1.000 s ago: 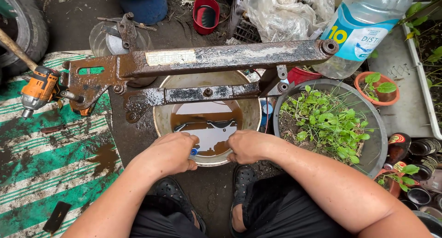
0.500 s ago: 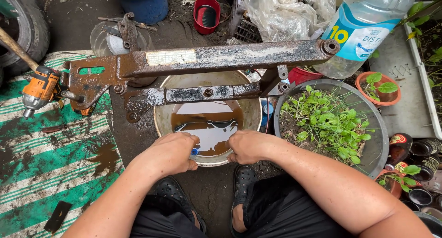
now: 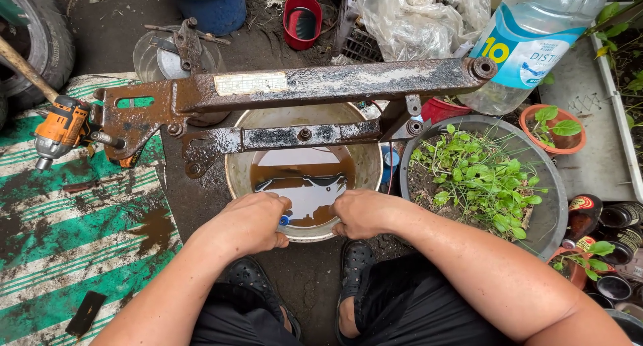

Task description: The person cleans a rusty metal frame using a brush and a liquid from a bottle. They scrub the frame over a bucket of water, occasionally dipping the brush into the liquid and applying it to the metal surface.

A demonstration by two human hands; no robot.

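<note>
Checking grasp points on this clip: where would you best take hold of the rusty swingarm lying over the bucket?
Probably the long upper beam of the swingarm, from above, fingers wrapping across it. It lies flat across the bucket, bare along its top, with nothing crowding it; the left plate end is wider and awkward.

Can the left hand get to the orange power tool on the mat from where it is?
Probably yes. The left hand rests at the bucket rim, and the orange power tool lies farther left on the striped mat, with only open mat between them.

Off to my side an orange power drill (image 3: 59,128) lies on the green striped mat (image 3: 60,252). A weedy grey planter (image 3: 482,178) stands near a big water bottle (image 3: 529,41); a red cup (image 3: 302,21) stands farther off.
</note>
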